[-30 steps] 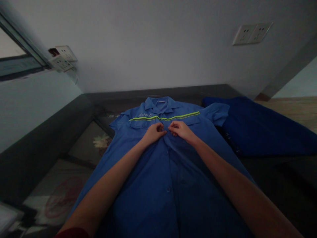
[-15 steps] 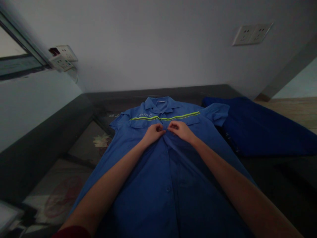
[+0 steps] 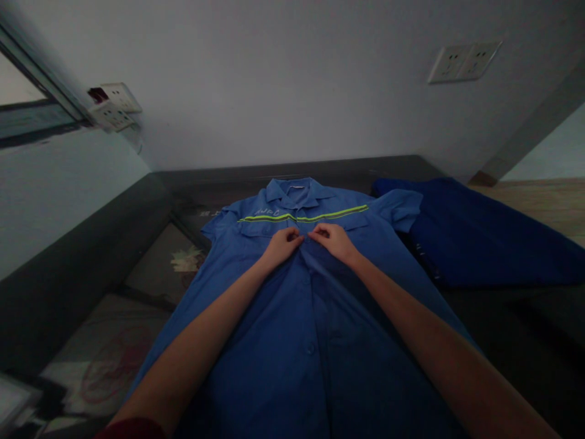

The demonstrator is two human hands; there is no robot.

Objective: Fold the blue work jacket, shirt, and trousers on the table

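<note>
A blue short-sleeved work shirt [image 3: 274, 323] lies front side up, its collar toward the wall and a yellow-green stripe [image 3: 333, 215] across the chest. My left hand [image 3: 284, 245] pinches the front placket just below the stripe, thumb and forefinger together. Close beside it on the right, my right hand [image 3: 334, 241] pinches the other side of the placket. A small gap separates the fingertips, and the fabric between them is slightly drawn up. Lower on the placket a button [image 3: 310, 348] shows. Whether a button is between my fingers is too small to tell.
Folded dark blue cloth [image 3: 493, 244] lies right of the shirt, partly beneath its sleeve. The dark glossy table [image 3: 196, 189] meets a pale wall bearing sockets [image 3: 465, 62]. More sockets [image 3: 114, 107] are at the left corner. A pale object [image 3: 16, 399] stands at the lower left.
Hardly anything differs. Both hands keep their pinch at the same place on the placket, with only a very slight shift of the fingertips and the view.
</note>
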